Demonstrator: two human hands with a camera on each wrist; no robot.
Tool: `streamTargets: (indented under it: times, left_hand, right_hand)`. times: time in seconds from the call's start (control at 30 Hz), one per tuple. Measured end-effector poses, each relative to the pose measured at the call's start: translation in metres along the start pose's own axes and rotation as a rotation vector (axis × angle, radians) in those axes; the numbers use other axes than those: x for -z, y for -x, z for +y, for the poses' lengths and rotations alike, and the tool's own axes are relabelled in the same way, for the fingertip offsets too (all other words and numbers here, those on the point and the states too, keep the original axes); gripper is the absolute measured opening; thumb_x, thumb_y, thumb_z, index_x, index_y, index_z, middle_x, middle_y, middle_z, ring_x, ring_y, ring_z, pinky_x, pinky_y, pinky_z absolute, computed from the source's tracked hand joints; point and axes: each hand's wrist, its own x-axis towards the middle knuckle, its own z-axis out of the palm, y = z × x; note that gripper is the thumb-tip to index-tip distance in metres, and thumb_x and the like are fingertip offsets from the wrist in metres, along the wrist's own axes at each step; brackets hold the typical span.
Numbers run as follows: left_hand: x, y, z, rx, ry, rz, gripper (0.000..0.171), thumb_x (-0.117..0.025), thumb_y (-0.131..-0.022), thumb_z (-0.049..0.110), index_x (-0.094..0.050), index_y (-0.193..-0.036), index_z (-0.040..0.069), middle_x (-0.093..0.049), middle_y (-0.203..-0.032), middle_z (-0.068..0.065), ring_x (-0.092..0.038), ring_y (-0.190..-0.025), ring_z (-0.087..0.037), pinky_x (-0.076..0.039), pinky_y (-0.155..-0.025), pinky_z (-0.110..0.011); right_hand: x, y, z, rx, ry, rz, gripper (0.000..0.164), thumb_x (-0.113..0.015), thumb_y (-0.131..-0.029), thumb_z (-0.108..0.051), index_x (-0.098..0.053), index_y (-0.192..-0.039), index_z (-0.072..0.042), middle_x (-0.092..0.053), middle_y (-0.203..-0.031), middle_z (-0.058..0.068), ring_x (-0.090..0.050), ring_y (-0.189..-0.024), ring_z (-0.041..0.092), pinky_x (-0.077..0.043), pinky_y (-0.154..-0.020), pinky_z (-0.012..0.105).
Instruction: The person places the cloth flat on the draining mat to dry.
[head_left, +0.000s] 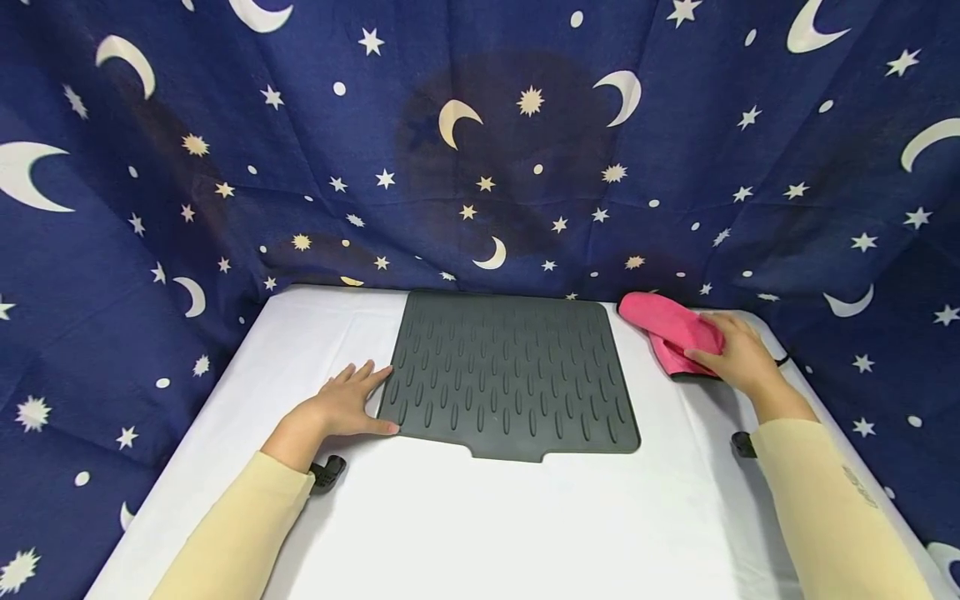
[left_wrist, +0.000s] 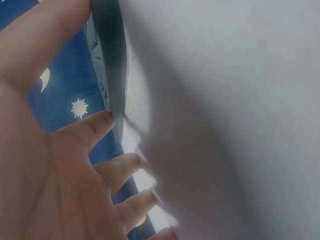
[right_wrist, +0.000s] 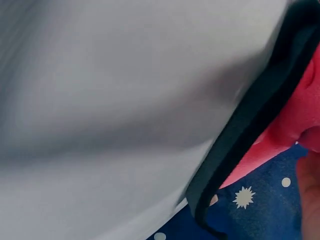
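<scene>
A dark grey ribbed drying mat (head_left: 510, 367) lies flat on the table, a short spout on its front edge. My left hand (head_left: 333, 410) rests at the mat's left side with fingers spread, its thumb and forefinger right at the edge. In the left wrist view, the mat's edge (left_wrist: 111, 55) runs past the thumb and forefinger. To the right of the mat, my right hand (head_left: 738, 354) grips a pink oven mitt (head_left: 660, 321) between thumb and fingers. The mitt's dark-trimmed cuff (right_wrist: 245, 127) shows in the right wrist view, where most of that hand is hidden.
A white cloth covers the table (head_left: 585, 525). Dark blue fabric (head_left: 525, 167) with moons and stars hangs behind and along both sides, close to the table's edges. A black device (head_left: 327, 473) sits at the left wrist, and another black device (head_left: 742, 444) at the right.
</scene>
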Motion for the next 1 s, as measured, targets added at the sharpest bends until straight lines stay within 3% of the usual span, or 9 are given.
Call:
streamTargets:
  times: [0.13,0.37,0.57,0.73,0.83,1.0]
  left_hand:
    - [0.0,-0.001,0.0,0.002,-0.003,-0.004,0.11,-0.077,-0.074,0.065,-0.028,-0.159,0.015,-0.019,-0.163,-0.023,-0.011,-0.147,-0.053,-0.012,-0.115,-0.068]
    - [0.001,0.001,0.001,0.007,0.008,-0.007,0.111,-0.078,-0.074,0.065,-0.029,-0.159,0.015,-0.019,-0.162,-0.024,-0.011,-0.147,-0.053,-0.011,-0.115,-0.068]
    - [0.001,0.001,0.002,0.006,0.018,-0.012,0.11,-0.077,-0.074,0.065,-0.028,-0.159,0.015,-0.019,-0.163,-0.023,-0.01,-0.147,-0.053,-0.01,-0.115,-0.068]
    - [0.001,0.001,0.002,0.005,0.013,-0.013,0.11,-0.077,-0.074,0.065,-0.028,-0.159,0.016,-0.018,-0.163,-0.023,-0.01,-0.147,-0.053,-0.01,-0.115,-0.068]
    - [0.001,0.0,0.001,0.002,0.01,-0.009,0.11,-0.077,-0.074,0.065,-0.028,-0.159,0.015,-0.019,-0.163,-0.023,-0.012,-0.147,-0.053,-0.011,-0.115,-0.068]
    - [0.001,0.0,0.001,0.005,0.011,-0.006,0.11,-0.078,-0.073,0.064,-0.029,-0.159,0.015,-0.019,-0.163,-0.023,-0.012,-0.147,-0.053,-0.011,-0.115,-0.068]
  right_hand:
    - [-0.002,0.003,0.007,-0.007,0.001,0.0,0.077,-0.082,-0.083,-0.019,-0.043,-0.145,0.006,-0.036,-0.144,0.033,-0.03,-0.13,0.058,-0.026,-0.105,0.071]
    - [-0.004,0.003,0.007,0.017,-0.006,0.087,0.064,-0.078,-0.082,-0.002,-0.05,-0.14,0.006,-0.046,-0.137,0.03,-0.038,-0.126,0.054,-0.028,-0.105,0.066]
    - [-0.006,0.003,0.005,-0.034,0.011,0.152,0.049,-0.075,-0.087,-0.003,-0.058,-0.132,0.005,-0.055,-0.124,0.028,-0.05,-0.112,0.049,-0.036,-0.096,0.063]
    - [-0.005,0.001,0.0,0.006,0.032,0.226,0.041,-0.08,-0.084,-0.006,-0.066,-0.122,0.003,-0.061,-0.109,0.023,-0.053,-0.092,0.04,-0.04,-0.081,0.054]
    - [-0.003,-0.001,-0.004,0.006,0.022,0.245,0.038,-0.082,-0.084,-0.011,-0.069,-0.118,0.001,-0.063,-0.11,0.021,-0.054,-0.092,0.037,-0.04,-0.079,0.049]
    - [0.003,-0.003,-0.014,-0.065,-0.027,0.238,0.04,-0.08,-0.088,-0.025,-0.07,-0.12,-0.002,-0.063,-0.114,0.02,-0.058,-0.093,0.032,-0.042,-0.075,0.033]
